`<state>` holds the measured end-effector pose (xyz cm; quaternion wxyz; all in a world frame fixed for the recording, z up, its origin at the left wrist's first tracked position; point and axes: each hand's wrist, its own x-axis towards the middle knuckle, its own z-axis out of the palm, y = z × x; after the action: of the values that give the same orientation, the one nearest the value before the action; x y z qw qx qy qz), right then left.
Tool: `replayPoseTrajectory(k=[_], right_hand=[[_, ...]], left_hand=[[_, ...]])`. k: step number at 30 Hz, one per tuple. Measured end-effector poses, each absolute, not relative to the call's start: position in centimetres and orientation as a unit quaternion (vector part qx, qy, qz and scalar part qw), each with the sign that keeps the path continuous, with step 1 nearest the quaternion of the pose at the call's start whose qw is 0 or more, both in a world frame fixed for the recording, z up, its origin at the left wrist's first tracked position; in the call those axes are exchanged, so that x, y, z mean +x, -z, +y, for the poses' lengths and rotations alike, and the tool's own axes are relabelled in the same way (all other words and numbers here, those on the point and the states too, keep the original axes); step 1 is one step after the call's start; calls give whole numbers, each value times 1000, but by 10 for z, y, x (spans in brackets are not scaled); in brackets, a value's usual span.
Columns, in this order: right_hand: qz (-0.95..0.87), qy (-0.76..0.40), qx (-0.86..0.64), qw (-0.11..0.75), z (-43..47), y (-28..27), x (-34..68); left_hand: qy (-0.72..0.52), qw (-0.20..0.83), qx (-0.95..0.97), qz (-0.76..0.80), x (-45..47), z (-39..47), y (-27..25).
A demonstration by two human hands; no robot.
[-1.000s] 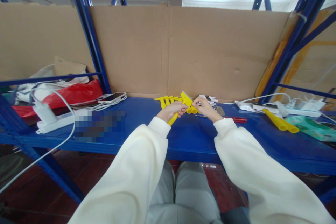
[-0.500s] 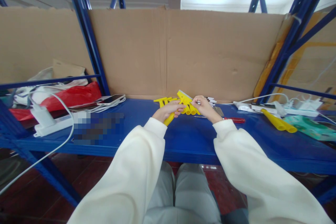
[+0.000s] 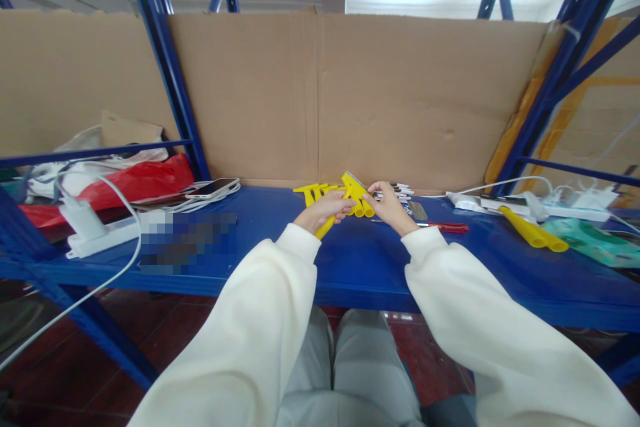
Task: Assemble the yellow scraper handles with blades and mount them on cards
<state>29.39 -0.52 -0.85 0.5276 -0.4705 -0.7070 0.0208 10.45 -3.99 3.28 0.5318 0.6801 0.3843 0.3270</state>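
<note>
Clamping fingers of L hand (image 3: pixel 327 208) round yellow scraper (image 3: pixel 353 185) over blue table (image 3: pixel 360 260), w/ those of R hand (image 3: pixel 389 205) at its head, can't tell if pinching; prob. midway on this pc., w/ other yellow scrapers (image 3: pixel 309 197) behind, can't tell how many done/left.

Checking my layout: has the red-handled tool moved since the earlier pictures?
No: the red-handled tool shows no clear shift either way against the blue shelf's front edge.

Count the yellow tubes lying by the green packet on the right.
2: the left tube lies nearer the screwdriver; the right tube lies alongside it, next to the green packet. Others may be hidden.
</note>
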Motion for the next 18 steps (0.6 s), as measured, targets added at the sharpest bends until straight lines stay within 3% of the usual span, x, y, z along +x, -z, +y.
replayPoseTrajectory(k=[13, 18], right_hand=[[-690, -88, -555, 457, 3, 25, 299], [-674, -56, -588, 443, 1, 13, 310]], left_hand=[[-339, 513, 662, 429, 108, -43, -31], [-353, 492, 656, 450, 109, -45, -30]])
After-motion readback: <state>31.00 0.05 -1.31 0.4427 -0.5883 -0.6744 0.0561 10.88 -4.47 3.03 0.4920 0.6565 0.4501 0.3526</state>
